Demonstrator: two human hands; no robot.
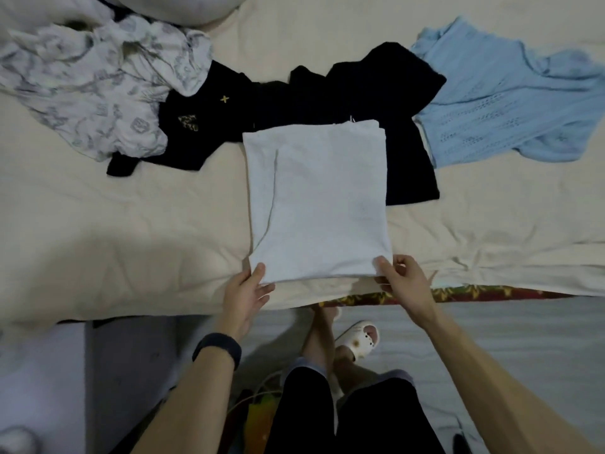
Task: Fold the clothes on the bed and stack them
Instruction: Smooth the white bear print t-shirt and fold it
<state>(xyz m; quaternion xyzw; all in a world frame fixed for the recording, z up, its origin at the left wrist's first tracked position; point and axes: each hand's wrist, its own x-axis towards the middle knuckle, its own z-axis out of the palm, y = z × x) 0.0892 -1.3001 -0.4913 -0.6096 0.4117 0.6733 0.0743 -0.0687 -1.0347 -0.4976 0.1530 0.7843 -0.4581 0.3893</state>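
Note:
A white garment (320, 198), folded into a long rectangle, lies on the cream bed sheet (131, 231) near the bed's front edge. My left hand (245, 296) pinches its near left corner, thumb on top. My right hand (406, 280) pinches its near right corner the same way. Behind it lie unfolded black clothes (294, 103), one with small gold marks. A light blue knitted top (510, 103) is spread out at the back right. A crumpled white patterned garment (98, 86) lies at the back left.
The bed's front edge runs across the view, with a red and yellow patterned mattress border (474, 294) showing under the sheet. Below are my legs, a white slipper (358, 339) and the grey floor. A pillow (170, 4) sits at the far back left.

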